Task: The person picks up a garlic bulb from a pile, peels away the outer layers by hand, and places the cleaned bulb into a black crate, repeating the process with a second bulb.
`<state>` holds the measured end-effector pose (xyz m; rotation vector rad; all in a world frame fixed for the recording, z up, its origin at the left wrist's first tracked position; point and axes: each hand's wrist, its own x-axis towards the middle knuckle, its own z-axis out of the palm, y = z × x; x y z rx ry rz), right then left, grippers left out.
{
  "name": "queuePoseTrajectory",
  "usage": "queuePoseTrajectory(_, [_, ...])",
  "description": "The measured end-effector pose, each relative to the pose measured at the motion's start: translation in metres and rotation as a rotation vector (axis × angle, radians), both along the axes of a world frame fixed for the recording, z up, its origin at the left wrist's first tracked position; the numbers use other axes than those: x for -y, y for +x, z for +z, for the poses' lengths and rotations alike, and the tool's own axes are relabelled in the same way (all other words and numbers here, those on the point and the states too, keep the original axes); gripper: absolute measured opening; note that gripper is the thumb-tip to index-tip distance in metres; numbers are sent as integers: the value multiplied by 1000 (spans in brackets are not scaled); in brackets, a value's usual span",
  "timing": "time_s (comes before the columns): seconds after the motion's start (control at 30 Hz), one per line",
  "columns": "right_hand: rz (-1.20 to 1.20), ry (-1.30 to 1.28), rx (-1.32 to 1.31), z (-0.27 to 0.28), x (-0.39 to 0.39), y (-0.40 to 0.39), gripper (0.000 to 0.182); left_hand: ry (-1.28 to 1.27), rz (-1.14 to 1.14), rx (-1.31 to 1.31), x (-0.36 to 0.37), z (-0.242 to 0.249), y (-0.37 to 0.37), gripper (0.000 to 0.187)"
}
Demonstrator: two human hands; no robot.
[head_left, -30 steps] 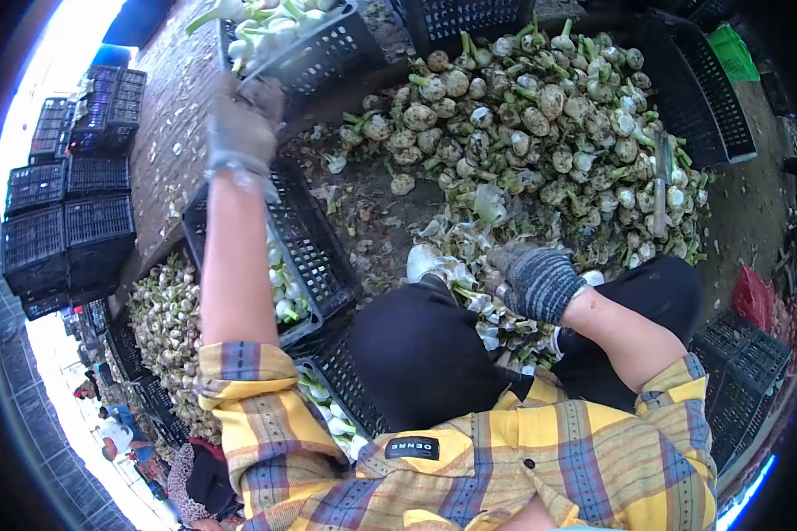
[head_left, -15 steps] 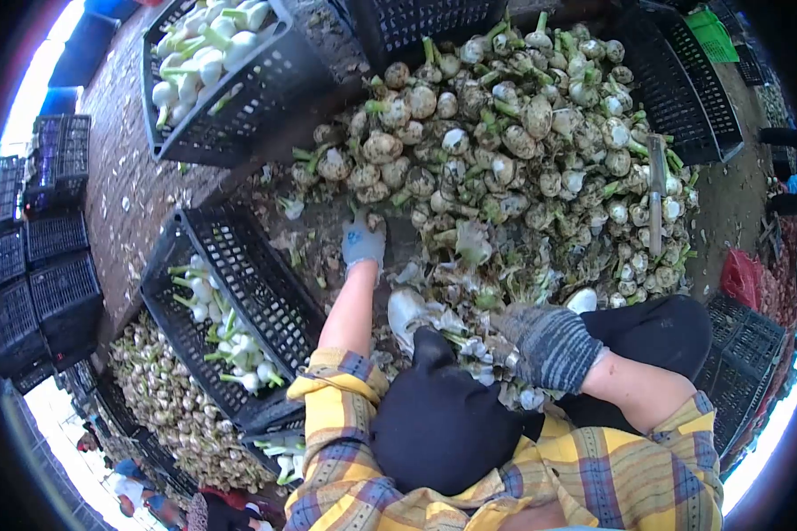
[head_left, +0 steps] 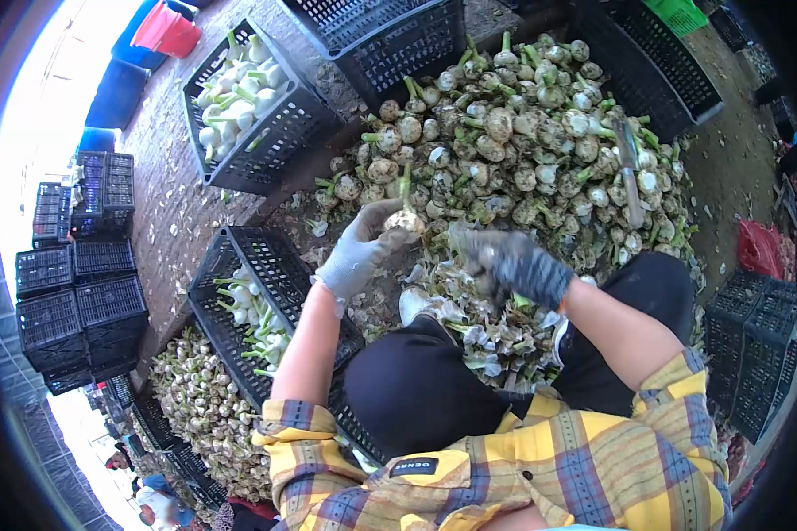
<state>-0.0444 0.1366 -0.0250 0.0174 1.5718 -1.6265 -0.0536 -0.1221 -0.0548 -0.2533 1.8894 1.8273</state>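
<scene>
My left hand (head_left: 363, 248), in a pale glove, is closed around a garlic bulb (head_left: 405, 221) whose short green stem points up. Dirt and brown skin still show on this bulb. To its right is my right hand (head_left: 515, 261) in a dark grey knitted glove, fingers stretched toward the bulb but apart from it. I see nothing clearly held in that hand. Beyond both hands rises a big heap of unpeeled garlic (head_left: 505, 142). A knife (head_left: 630, 173) lies on the heap's right side. Loose garlic skins (head_left: 496, 341) cover the ground between my legs.
A black crate (head_left: 266, 292) with peeled white garlic stands left of my left arm. Another crate (head_left: 270, 146) of white bulbs sits farther off. Black crates (head_left: 407, 53) border the heap. More garlic (head_left: 208, 416) lies at lower left, near stacked crates (head_left: 84, 310). A red bag (head_left: 760, 248) is at right.
My left hand has lifted a garlic bulb from the heap's near edge. My right hand has risen from the skins by my leg toward that bulb. The view has shifted slightly.
</scene>
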Motion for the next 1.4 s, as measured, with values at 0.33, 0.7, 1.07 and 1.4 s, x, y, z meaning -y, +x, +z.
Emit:
queuePoseTrajectory(0.33, [-262,-478,137,20,-23,-1,37,89,-217,-1,-101,122,23,45])
queuePoseTrajectory(0.7, [-239,-278,-190,22,-37,7,28,151,505,-468,-151,43,45,47])
queuePoseTrajectory(1.07, [-230,-98,-178,31,-30,5,35,-18,473,-683,-158,50,46,35])
queuePoseTrajectory(1.4, [-239,24,-455,7,-27,3,31,93,527,-472,-153,49,42,39])
